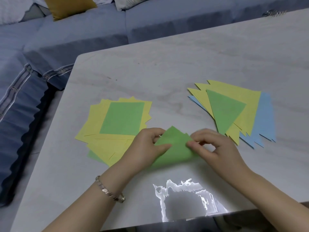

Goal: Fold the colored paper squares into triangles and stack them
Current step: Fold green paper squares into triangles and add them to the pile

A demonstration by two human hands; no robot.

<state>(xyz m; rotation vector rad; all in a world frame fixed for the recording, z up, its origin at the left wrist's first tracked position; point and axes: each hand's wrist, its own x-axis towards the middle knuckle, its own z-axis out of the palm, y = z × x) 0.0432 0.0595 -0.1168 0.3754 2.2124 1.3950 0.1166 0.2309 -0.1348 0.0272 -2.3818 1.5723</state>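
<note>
A green paper sheet point(173, 148) lies bent over on itself at the near middle of the table, its lower edge still rounded. My left hand point(147, 148) pinches its left corner between thumb and fingers. My right hand point(212, 146) pinches its right corner, partly covering it. To the left lies a loose pile of unfolded squares point(100, 131), mostly yellow, with a green square point(122, 117) on top. On the right rests a stack of folded triangles point(247, 111), blue below, yellow above, with a green triangle point(224, 110) uppermost.
The pale marble table point(167, 72) carries a bright glare patch point(182, 196) near its front edge. A blue sofa point(66, 39) with a mustard cushion point(66, 5) runs behind and to the left. A small metallic object point(274, 13) sits at the far right edge.
</note>
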